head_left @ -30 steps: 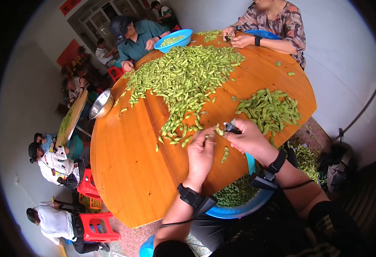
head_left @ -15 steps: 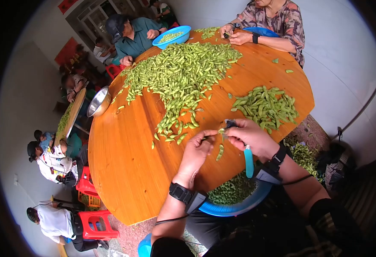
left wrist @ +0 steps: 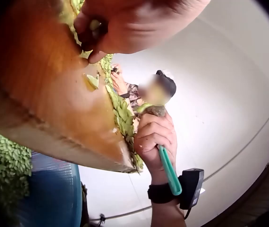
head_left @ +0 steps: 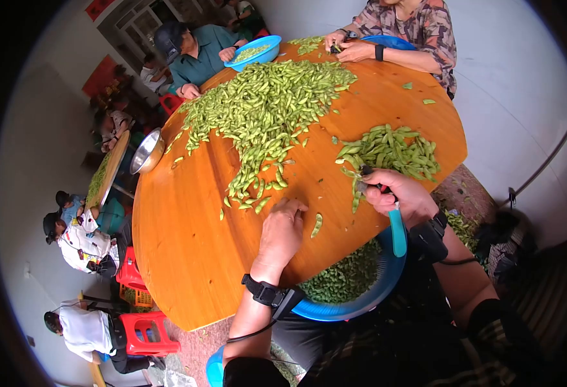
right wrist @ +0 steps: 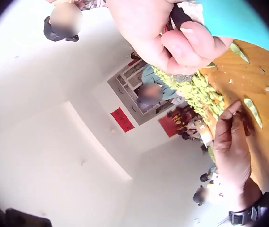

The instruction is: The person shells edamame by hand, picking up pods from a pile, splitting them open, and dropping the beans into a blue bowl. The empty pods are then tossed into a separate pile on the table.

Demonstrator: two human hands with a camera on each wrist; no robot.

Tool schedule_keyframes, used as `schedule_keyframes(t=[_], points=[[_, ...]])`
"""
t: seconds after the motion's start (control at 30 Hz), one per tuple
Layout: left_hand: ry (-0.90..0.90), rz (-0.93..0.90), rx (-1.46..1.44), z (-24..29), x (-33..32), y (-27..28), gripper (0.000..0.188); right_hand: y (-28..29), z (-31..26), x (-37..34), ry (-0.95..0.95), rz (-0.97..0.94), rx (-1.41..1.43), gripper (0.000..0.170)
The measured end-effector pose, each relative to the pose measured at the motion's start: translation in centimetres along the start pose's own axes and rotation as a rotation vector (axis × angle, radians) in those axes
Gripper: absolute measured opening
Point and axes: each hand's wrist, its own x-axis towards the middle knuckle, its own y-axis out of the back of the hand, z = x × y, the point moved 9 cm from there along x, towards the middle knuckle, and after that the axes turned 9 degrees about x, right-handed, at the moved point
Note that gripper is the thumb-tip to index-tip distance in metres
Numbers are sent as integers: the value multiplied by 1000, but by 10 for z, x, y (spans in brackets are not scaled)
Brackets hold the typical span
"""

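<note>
In the head view my left hand [head_left: 282,233] is low over the wooden table [head_left: 186,258], fingers bent; the left wrist view shows a small pale green bit [left wrist: 95,23] within its curled fingers. My right hand [head_left: 401,197] grips a tool with a teal handle [head_left: 397,233], and grey-black material covers its fingertips. Green pods at those fingertips touch or overlap the smaller pod pile [head_left: 393,151]; whether any is pinched is unclear. A large pod pile [head_left: 264,103] spreads beyond. One loose pod [head_left: 317,225] lies between the hands.
A blue basin [head_left: 386,271] of shelled green beans sits below the near table edge. A metal bowl [head_left: 147,152] is at the left edge, a blue bowl [head_left: 255,53] at the far edge. Two people sit across; others and red stools [head_left: 148,332] are at left.
My hands have moved apart from their meeting point over the table. The right went toward the smaller pile, turning the teal handle; the left moved slightly left and down.
</note>
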Motion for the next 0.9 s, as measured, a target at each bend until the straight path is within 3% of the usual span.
schedule_keyframes(t=[0.2, 0.27, 0.3, 0.37, 0.43, 0.5, 0.63, 0.73, 0.83, 0.9], points=[[-147, 169, 344, 36, 1, 11, 13, -1, 6, -6, -124, -90, 163, 28], [-12, 125, -139, 46, 12, 4, 15, -10, 11, -8, -104, -86, 146, 27], [-9, 129, -134, 53, 14, -3, 15, -17, 12, -8, -79, -77, 130, 27], [103, -168, -801, 56, 18, -44, 20, -20, 14, -10, -85, 8, 132, 29], [161, -236, -910, 55, 16, -53, 20, -22, 9, -11, -46, -115, 51, 27], [160, -182, -1040, 58, 13, -50, 20, -18, 9, -12, -53, -136, 51, 26], [171, -109, -1027, 56, 10, -50, 20, -13, 7, -8, 10, -41, -75, 21], [233, -57, -872, 41, 10, -41, 19, 3, -11, -10, 167, 215, -293, 14], [290, -34, -809, 29, 9, -37, 17, 0, -17, -20, 260, 272, -363, 11], [255, -20, -685, 27, 9, -35, 19, -15, -9, -23, 297, 185, -492, 22]])
